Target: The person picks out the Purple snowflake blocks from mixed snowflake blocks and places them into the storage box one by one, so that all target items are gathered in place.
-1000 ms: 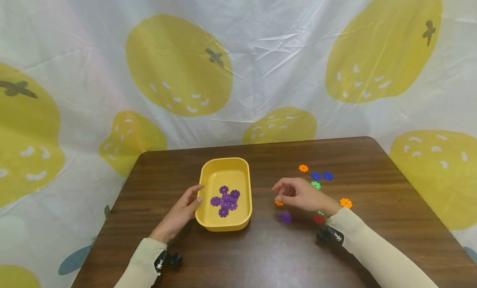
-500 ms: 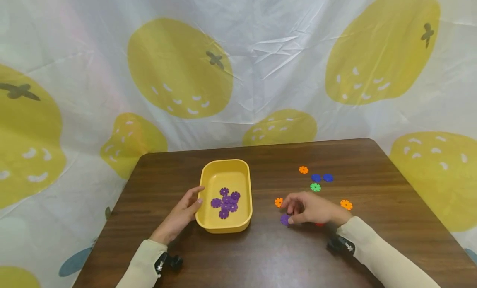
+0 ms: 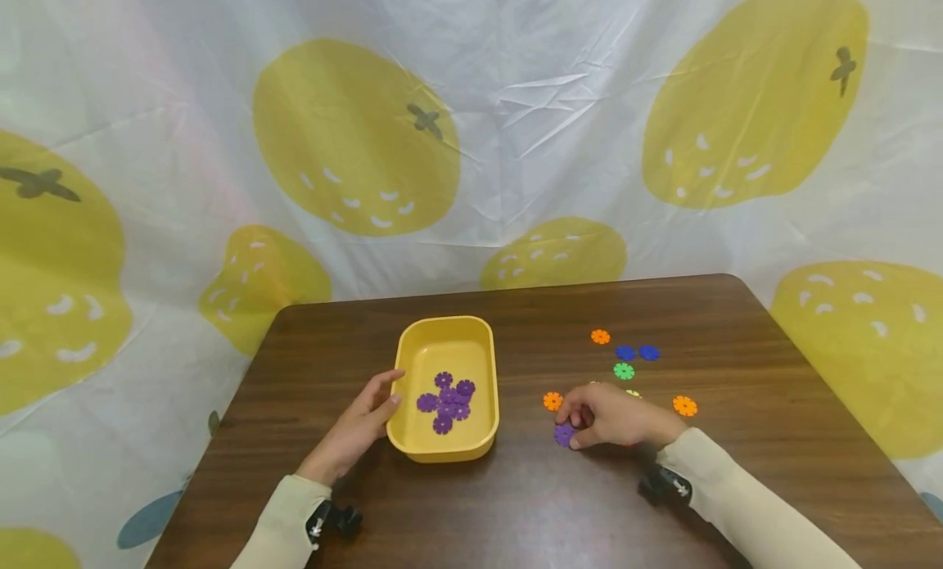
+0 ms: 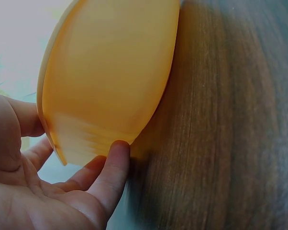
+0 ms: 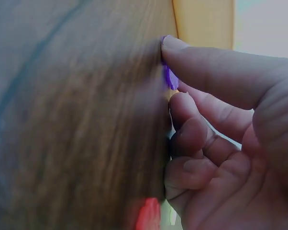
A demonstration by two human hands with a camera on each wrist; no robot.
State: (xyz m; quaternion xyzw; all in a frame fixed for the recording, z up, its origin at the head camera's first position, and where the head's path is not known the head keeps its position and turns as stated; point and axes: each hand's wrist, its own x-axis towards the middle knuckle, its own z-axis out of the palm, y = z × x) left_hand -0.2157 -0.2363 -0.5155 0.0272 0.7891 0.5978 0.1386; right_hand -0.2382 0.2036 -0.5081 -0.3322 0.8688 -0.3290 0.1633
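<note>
My left hand (image 3: 361, 417) grips the left wall of a yellow plastic basin (image 3: 494, 426). In the left wrist view a digit hooks over the rim while other fingers (image 4: 113, 172) lie along the outside wall. Several purple interlocking discs (image 3: 443, 425) lie heaped inside the basin. To its right, my right hand (image 3: 615, 417) pinches a loose purple disc (image 3: 563, 435) at the tabletop, thumb and index finger at its edges. The right wrist view shows this purple disc (image 5: 171, 79) edge-on between thumb and fingers.
Orange (image 3: 600, 336), blue (image 3: 624, 353) and green (image 3: 624, 371) discs lie on the brown table (image 3: 501, 520), behind the right hand. One orange disc (image 3: 552, 401) is close to its fingertips, another orange disc (image 3: 684, 405) near the wrist. A red disc (image 5: 149, 214) is partly hidden below the hand.
My right hand has come toward me from beside the near orange disc to the loose purple disc and taken hold of its edge. The left hand and basin stay in place.
</note>
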